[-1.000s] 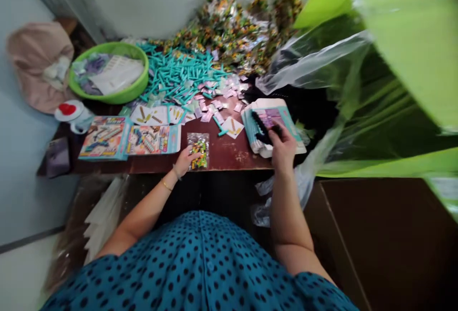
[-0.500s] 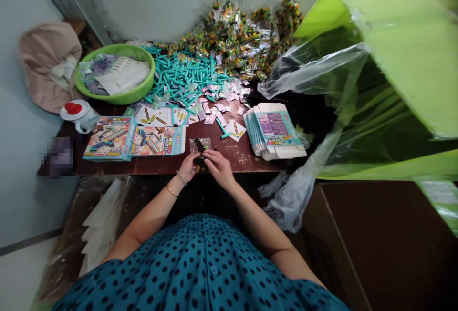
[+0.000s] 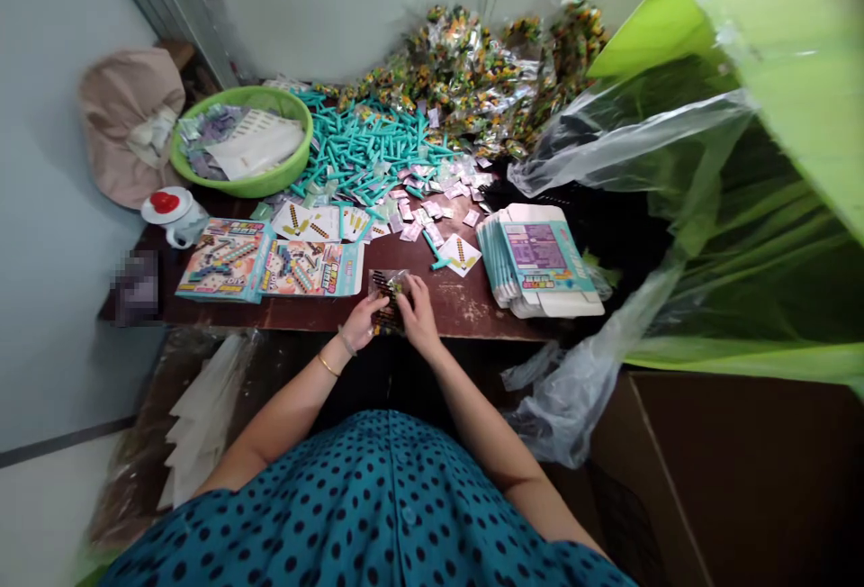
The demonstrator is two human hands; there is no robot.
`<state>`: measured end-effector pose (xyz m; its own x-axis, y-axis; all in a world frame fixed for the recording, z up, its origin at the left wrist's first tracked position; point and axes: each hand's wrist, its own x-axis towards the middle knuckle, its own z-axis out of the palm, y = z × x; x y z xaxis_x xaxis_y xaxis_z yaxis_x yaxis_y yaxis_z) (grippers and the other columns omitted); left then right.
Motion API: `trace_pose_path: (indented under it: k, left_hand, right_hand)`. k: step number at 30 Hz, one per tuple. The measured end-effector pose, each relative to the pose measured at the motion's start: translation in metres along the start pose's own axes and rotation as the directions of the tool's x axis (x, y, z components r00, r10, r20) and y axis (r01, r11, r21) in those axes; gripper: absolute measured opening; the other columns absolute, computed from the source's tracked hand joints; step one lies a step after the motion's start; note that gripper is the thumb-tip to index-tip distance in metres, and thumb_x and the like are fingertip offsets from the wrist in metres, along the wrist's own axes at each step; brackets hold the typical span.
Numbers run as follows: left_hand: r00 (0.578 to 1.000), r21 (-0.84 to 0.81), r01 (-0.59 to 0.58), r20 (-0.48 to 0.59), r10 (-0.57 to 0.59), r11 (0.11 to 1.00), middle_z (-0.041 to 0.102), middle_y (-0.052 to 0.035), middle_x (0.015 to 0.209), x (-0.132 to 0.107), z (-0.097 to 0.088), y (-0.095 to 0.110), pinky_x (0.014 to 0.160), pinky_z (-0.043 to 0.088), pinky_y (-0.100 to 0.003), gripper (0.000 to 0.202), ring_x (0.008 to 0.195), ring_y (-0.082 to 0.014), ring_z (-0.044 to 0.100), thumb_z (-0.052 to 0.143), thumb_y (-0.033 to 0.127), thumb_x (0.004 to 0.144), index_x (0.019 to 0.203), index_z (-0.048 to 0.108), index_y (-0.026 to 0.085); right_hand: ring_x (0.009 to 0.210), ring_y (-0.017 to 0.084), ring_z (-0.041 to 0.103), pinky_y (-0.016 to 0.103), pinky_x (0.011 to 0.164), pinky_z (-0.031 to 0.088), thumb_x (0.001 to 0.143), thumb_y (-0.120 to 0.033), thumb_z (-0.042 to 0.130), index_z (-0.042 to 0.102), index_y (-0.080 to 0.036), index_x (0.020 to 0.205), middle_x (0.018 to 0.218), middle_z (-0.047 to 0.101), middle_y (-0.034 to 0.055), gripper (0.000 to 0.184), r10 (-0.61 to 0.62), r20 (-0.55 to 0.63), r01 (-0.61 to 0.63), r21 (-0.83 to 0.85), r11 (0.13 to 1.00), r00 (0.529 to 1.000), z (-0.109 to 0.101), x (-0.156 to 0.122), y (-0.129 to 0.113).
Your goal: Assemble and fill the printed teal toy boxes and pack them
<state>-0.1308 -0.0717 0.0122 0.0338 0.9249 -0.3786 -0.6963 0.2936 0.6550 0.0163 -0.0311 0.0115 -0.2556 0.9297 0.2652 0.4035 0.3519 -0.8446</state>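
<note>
Both hands meet at the near edge of a dark brown table (image 3: pixel 465 299). My left hand (image 3: pixel 364 319) and my right hand (image 3: pixel 418 312) pinch a small clear packet (image 3: pixel 386 288) with dark and coloured pieces in it. The packet lies on the table between my fingers. Left of it lie two flat printed toy boxes (image 3: pixel 270 270). To the right is a stack of folded teal and white cartons (image 3: pixel 540 261). Small printed cards (image 3: pixel 317 222) lie just beyond the packet.
A green bowl (image 3: pixel 243 141) with papers sits back left, beside a pile of teal sticks (image 3: pixel 368 150) and shiny packets (image 3: pixel 472 65). A white cup with a red lid (image 3: pixel 168 209) stands left. Clear plastic sheeting (image 3: pixel 607 155) over green board (image 3: pixel 776 74) fills the right.
My right hand left the carton stack with a dark piece and came over to the packet. Both hands now hold the packet. The view shifted slightly.
</note>
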Motion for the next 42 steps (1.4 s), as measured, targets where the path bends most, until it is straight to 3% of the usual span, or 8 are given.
trace_pose_path:
  k: [4, 8, 16, 20, 25, 31, 35, 42]
  left_hand:
    - [0.996, 0.037, 0.085, 0.036, -0.086, 0.996, 0.079, -0.006, 0.096, -0.001, -0.009, 0.002, 0.083, 0.059, -0.033, 0.034, 0.087, -0.0217, 0.076, 0.083, 0.025, 0.078, 0.109, 0.072, 0.016]
    - [0.991, -0.027, 0.128, 0.054, -0.127, 0.991, 0.079, -0.0035, 0.096, -0.001, -0.021, 0.003, 0.079, 0.062, -0.033, 0.038, 0.083, -0.0201, 0.076, 0.086, 0.025, 0.076, 0.11, 0.07, 0.019]
    - [0.993, -0.016, 0.099, 0.07, -0.097, 0.995, 0.079, -0.0022, 0.089, 0.001, -0.017, 0.005, 0.067, 0.062, -0.027, 0.039, 0.074, -0.0184, 0.075, 0.086, 0.022, 0.073, 0.108, 0.07, 0.018]
    - [0.987, 0.056, 0.12, 0.099, -0.125, 0.991, 0.079, -0.0029, 0.092, -0.005, -0.01, 0.01, 0.068, 0.062, -0.03, 0.042, 0.074, -0.0196, 0.075, 0.083, 0.02, 0.074, 0.113, 0.07, 0.018]
    - [0.994, 0.068, 0.079, 0.072, -0.084, 0.995, 0.079, -0.0041, 0.097, -0.011, -0.01, 0.011, 0.072, 0.062, -0.03, 0.041, 0.079, -0.02, 0.075, 0.082, 0.023, 0.075, 0.114, 0.071, 0.017]
    - [0.997, 0.052, 0.049, 0.05, -0.051, 0.997, 0.079, -0.0054, 0.1, -0.006, -0.018, 0.005, 0.074, 0.061, -0.033, 0.04, 0.083, -0.0218, 0.075, 0.082, 0.027, 0.076, 0.114, 0.071, 0.019]
    - [0.998, 0.047, 0.036, 0.049, -0.038, 0.998, 0.079, -0.0056, 0.099, -0.006, -0.019, 0.003, 0.077, 0.061, -0.032, 0.041, 0.084, -0.0211, 0.075, 0.083, 0.028, 0.075, 0.113, 0.071, 0.018]
    - [0.998, 0.057, 0.067, -0.017, -0.066, 0.996, 0.078, -0.0014, 0.091, -0.004, -0.022, 0.006, 0.074, 0.061, -0.031, 0.034, 0.074, -0.018, 0.073, 0.083, 0.027, 0.075, 0.106, 0.07, 0.021]
  right_hand:
    - [0.136, 0.029, 0.051, 0.048, 0.118, 0.038, 0.105, -0.044, 0.04, 0.065, -0.014, 0.134, 0.143, 0.059, 0.0185, 0.048, -0.026, -0.084, 0.002, -0.274, 0.962, 0.996, -0.055, 0.042, 0.035]
    - [0.145, 0.039, 0.04, 0.06, 0.116, 0.031, 0.105, -0.04, 0.041, 0.055, -0.007, 0.145, 0.153, 0.051, 0.0237, 0.054, 0.027, -0.004, -0.022, -0.673, 0.739, 1.0, -0.087, 0.039, 0.063]
    - [0.134, 0.037, 0.047, 0.053, 0.112, 0.033, 0.104, -0.037, 0.044, 0.057, -0.008, 0.142, 0.144, 0.059, 0.0218, 0.049, 0.019, 0.045, 0.021, -0.749, 0.662, 0.999, -0.081, -0.006, 0.053]
    - [0.131, 0.038, 0.047, 0.051, 0.107, 0.037, 0.1, -0.031, 0.053, 0.056, -0.012, 0.145, 0.144, 0.056, 0.0214, 0.048, -0.063, 0.045, 0.076, -0.722, 0.687, 0.997, -0.087, 0.038, 0.057]
    - [0.119, 0.03, 0.056, 0.048, 0.108, 0.039, 0.101, -0.022, 0.051, 0.071, -0.022, 0.127, 0.125, 0.069, 0.0123, 0.033, -0.171, 0.283, 0.312, -0.597, 0.739, 0.944, -0.076, 0.11, 0.069]
    - [0.113, 0.028, 0.059, 0.042, 0.099, 0.045, 0.102, -0.019, 0.046, 0.07, -0.022, 0.13, 0.127, 0.07, 0.0117, 0.037, -0.183, 0.158, 0.241, -0.594, 0.767, 0.97, -0.059, 0.162, 0.066]
    - [0.129, 0.035, 0.052, 0.051, 0.106, 0.042, 0.101, -0.022, 0.045, 0.062, -0.014, 0.14, 0.141, 0.061, 0.0189, 0.043, -0.116, 0.008, 0.096, -0.623, 0.776, 0.993, -0.067, 0.127, 0.073]
    - [0.147, 0.03, 0.041, 0.052, 0.124, 0.027, 0.106, -0.04, 0.044, 0.056, -0.017, 0.147, 0.154, 0.054, 0.0134, 0.049, -0.097, 0.017, 0.085, -0.64, 0.764, 0.995, -0.079, -0.014, 0.079]
